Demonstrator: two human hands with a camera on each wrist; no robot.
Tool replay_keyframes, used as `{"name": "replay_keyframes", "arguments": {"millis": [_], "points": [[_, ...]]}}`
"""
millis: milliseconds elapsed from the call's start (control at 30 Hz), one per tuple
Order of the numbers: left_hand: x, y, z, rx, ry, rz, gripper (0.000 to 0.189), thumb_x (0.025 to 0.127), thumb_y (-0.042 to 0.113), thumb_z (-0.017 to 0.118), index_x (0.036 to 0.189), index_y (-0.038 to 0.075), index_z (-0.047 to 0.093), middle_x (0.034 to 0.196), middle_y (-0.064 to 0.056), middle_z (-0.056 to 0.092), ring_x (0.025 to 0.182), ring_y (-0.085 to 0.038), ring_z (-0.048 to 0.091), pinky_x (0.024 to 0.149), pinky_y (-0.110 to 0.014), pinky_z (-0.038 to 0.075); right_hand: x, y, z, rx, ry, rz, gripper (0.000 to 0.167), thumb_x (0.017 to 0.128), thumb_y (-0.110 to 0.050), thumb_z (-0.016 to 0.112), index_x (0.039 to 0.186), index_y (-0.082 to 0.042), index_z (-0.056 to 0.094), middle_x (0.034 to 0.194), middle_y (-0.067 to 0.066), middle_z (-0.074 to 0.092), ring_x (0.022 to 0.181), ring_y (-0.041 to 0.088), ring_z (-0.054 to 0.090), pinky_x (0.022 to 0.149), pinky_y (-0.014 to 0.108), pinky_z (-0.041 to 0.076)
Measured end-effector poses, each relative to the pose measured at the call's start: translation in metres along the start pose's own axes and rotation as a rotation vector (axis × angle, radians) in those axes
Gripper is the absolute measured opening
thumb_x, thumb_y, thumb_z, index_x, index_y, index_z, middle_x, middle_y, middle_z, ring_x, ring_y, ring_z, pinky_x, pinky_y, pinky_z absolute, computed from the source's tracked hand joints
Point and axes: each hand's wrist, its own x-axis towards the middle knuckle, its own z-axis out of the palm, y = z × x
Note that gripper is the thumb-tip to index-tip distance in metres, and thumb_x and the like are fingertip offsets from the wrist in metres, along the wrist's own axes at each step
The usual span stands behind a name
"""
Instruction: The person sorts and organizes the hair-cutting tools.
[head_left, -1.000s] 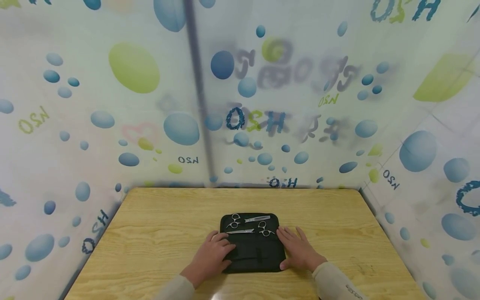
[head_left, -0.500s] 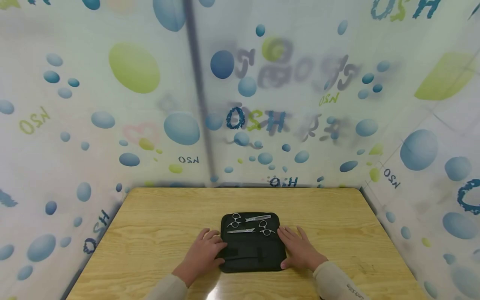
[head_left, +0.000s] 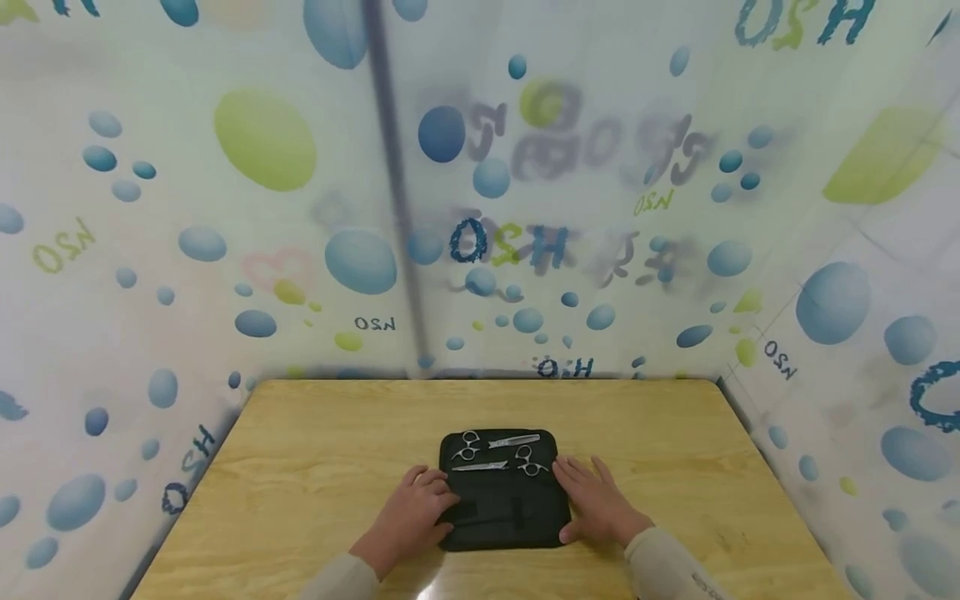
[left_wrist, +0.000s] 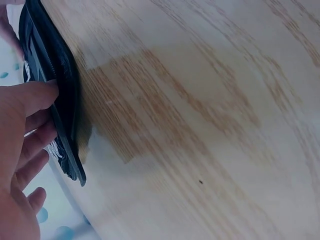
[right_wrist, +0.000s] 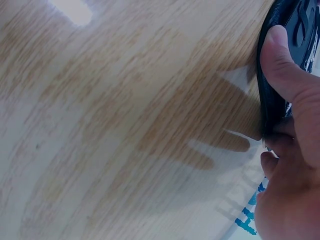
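Observation:
A black zip case [head_left: 502, 517] lies on the table in the head view. Two pairs of hair scissors are set in its far half: thinning shears [head_left: 513, 441] with handles to the left, and below them plain scissors [head_left: 480, 467] with handles to the right. My left hand [head_left: 415, 512] holds the case's left edge, fingers bent over it; in the left wrist view the thumb [left_wrist: 40, 95] touches a dark layer at the rim. Along the right edge lies my right hand [head_left: 600, 506], fingers fairly straight, with its thumb [right_wrist: 278, 55] on the case rim.
The light wooden table [head_left: 337, 433] extends around the case on every side. Behind and beside it hang white walls [head_left: 600, 250] printed with blue and green drops.
My left hand first draws back off the case's top to its left edge, then shifts slightly inward again. The right hand and the case stay nearly in place.

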Motion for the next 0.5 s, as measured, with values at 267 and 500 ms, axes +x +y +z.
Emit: {"name": "replay_keyframes", "arguments": {"millis": [267, 500], "points": [[-0.0002, 0.0026, 0.0039, -0.001, -0.006, -0.007, 0.033, 0.081, 0.041, 0.075, 0.108, 0.022, 0.073, 0.108, 0.003, 0.071, 0.118, -0.020, 0.057, 0.107, -0.047, 0.041, -0.0021, -0.0022, 0.0021, -0.001, -0.014, 0.015, 0.106, 0.070, -0.053, 0.080, 0.151, -0.004, 0.032, 0.160, 0.012, 0.030, 0.148, 0.034, 0.027, 0.119, 0.061, 0.006], [0.0008, 0.0030, 0.0026, -0.002, -0.003, -0.002, 0.033, 0.081, 0.041, 0.076, 0.107, 0.022, 0.074, 0.106, 0.003, 0.070, 0.118, -0.020, 0.057, 0.107, -0.047, 0.041, -0.0034, -0.0048, -0.0020, 0.015, -0.011, 0.014, 0.106, 0.070, -0.051, 0.080, 0.151, -0.002, 0.032, 0.159, 0.013, 0.030, 0.148, 0.035, 0.027, 0.119, 0.062, 0.006]]}}
